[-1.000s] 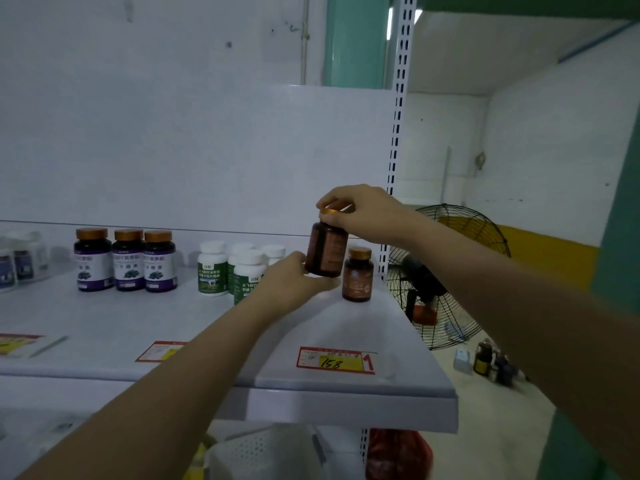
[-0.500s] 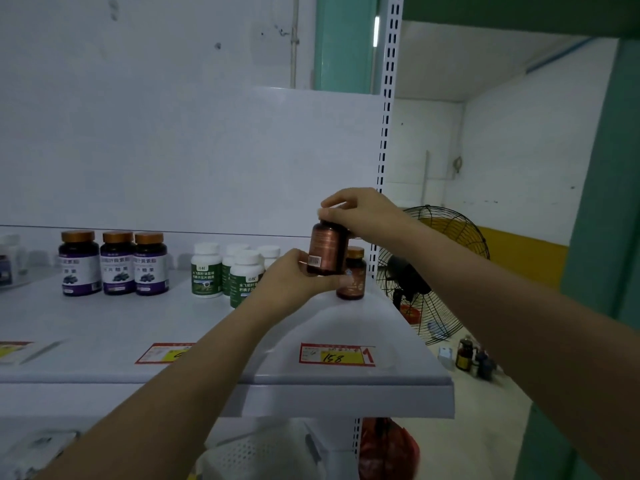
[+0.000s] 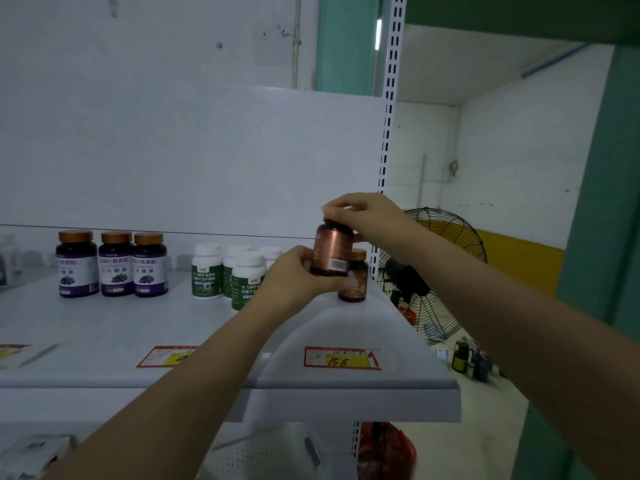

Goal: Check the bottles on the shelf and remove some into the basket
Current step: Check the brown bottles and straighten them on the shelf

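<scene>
One head-worn wide-angle view, close to your shelf (image 3: 104,327).
Your camera faces forward and slightly down across the shelf top toward the white back panel (image 3: 207,161); your left hand (image 3: 298,282) and right hand (image 3: 360,213) meet on the brown bottle (image 3: 332,252) near centre, and a floor fan (image 3: 426,317) shows past the right end.

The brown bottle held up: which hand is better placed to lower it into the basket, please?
Probably the left hand: it grips the brown bottle by its body, while the right hand only pinches its top.

3 purple (image 3: 116,263), 4 white (image 3: 207,271), 2 brown bottles (image 3: 332,252)
</scene>
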{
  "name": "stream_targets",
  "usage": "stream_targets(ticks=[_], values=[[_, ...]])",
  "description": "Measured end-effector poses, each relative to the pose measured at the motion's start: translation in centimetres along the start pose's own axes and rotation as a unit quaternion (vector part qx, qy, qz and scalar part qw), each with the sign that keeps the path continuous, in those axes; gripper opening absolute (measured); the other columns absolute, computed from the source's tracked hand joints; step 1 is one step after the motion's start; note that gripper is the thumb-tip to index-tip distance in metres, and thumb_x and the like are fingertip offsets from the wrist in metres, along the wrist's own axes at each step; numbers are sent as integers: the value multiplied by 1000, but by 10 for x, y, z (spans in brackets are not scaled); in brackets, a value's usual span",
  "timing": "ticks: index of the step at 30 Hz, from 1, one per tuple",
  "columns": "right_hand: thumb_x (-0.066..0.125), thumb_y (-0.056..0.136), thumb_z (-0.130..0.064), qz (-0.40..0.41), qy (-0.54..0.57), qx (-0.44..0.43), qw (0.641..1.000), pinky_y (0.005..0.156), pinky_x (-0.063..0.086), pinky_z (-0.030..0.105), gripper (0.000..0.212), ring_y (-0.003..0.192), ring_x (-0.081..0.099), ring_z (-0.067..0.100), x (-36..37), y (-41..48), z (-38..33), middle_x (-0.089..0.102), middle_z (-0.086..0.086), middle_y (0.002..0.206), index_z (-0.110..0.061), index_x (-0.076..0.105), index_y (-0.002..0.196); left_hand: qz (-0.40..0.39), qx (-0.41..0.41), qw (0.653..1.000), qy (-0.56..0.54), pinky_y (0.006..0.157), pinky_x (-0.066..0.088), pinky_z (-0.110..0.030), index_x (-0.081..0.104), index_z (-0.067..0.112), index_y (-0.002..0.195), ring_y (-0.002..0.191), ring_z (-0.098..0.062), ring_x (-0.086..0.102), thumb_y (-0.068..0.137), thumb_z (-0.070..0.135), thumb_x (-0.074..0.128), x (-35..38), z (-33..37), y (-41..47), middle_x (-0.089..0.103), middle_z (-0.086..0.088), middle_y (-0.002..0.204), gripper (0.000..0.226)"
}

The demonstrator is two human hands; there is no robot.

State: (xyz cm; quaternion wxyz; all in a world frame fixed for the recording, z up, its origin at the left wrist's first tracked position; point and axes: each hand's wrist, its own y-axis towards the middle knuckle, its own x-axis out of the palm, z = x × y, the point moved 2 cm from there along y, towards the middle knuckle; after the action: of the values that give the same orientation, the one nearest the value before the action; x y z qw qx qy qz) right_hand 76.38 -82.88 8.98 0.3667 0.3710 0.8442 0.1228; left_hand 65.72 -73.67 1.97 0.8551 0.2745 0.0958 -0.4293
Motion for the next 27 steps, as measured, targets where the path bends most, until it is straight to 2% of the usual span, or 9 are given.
stream_targets(ticks=[3,6,11,14,18,20,23,27], values=[[56,94,-23,-17,48,-3,999,86,54,28,22,101,61,14,2,-2,-2,65,0,108,-18,65,114,-48,-11,999,-14,62,37,-14,56,29,106,83,1,55,73,39,76,-3,-2,-1,61,14,90,40],[50,97,-21,-42,62,3,997,90,52,30,22,104,59,11,6,-3,-3,62,-3,112,-20,64,114,-43,-8,999,-29,62,38,-14,59,27,102,81,-2,58,74,31,78,-4,-4,-2,65,8,91,34],[61,89,-40,-24,13,15,1000,84,53,30,25,101,61,13,6,-2,-2,65,-4,106,-23,67,106,14,-2,1000,1,59,39,-15,54,19,105,76,-4,55,71,26,80,-4,-4,-2,59,6,88,44],[66,88,-26,0,31,-1,1000,82,55,28,19,95,64,15,2,-2,-1,68,-1,99,-20,69,105,-12,-5,1000,-1,61,38,-15,54,23,106,80,-2,56,69,31,81,-3,-4,-2,60,9,90,46],[60,92,-19,-8,32,-23,999,90,53,31,21,101,62,13,-1,-4,-2,67,0,106,-21,67,111,-51,-11,998,-35,63,37,-13,54,31,96,83,0,55,75,33,76,-4,0,-1,61,13,89,30],[59,92,-21,-14,48,-11,999,92,52,32,22,102,61,13,-1,-4,-2,66,-1,108,-22,65,114,-31,-8,999,-29,61,36,-13,54,27,101,81,0,54,76,31,75,-3,2,1,60,12,88,33],[64,88,-38,-13,28,10,999,88,54,33,31,100,62,14,-3,-4,0,64,0,110,-22,63,114,16,1,1000,-15,60,37,-13,52,23,105,79,-1,54,72,31,79,0,4,3,58,11,88,44],[67,87,-27,9,57,-3,998,82,55,25,31,93,63,13,-10,-7,0,65,3,106,-19,62,117,-19,-13,999,-40,64,37,-13,55,23,111,82,2,53,74,36,76,4,8,3,60,12,94,44]])
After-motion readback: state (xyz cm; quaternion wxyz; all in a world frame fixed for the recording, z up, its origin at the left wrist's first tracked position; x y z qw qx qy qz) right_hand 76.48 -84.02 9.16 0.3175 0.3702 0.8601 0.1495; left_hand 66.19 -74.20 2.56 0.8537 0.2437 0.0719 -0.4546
